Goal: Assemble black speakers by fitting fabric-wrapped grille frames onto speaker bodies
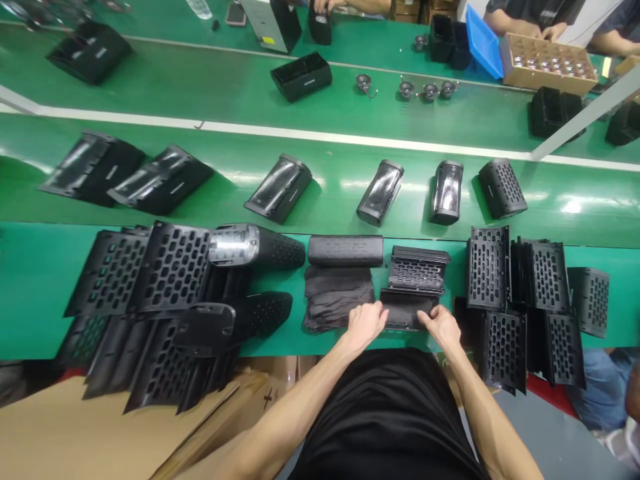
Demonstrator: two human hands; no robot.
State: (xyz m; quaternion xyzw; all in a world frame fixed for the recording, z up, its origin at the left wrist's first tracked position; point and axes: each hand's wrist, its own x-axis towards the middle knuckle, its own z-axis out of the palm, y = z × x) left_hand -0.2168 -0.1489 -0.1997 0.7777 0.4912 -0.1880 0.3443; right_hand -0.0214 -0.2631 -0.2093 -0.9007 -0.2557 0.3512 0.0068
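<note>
Close in front of me lies a black curved speaker grille panel (pixel 403 309), its hollow side up. A dark sheet seems to line it, so its holes do not show. My left hand (pixel 367 325) is closed on the panel's left end, with the thumb at its inner edge. At the right end my right hand (pixel 443 325) grips it the same way, thumb pressed inside. Just behind it sit more grille panels (pixel 417 270) with slotted holes showing. A pile of thin black cloth sheets (pixel 337 297) lies beside my left hand, and behind that pile is a closed black grille piece (pixel 345 250).
Stacks of perforated grilles stand at left (pixel 175 267) and right (pixel 487 267). Speaker housings (pixel 280 189) rest along the green conveyor (pixel 330 217) ahead. Farther back are loose speaker drivers (pixel 406 88), a divided carton (pixel 545 80), a blue tray (pixel 484 43) and co-workers' hands. A white post (pixel 585 120) slants at right.
</note>
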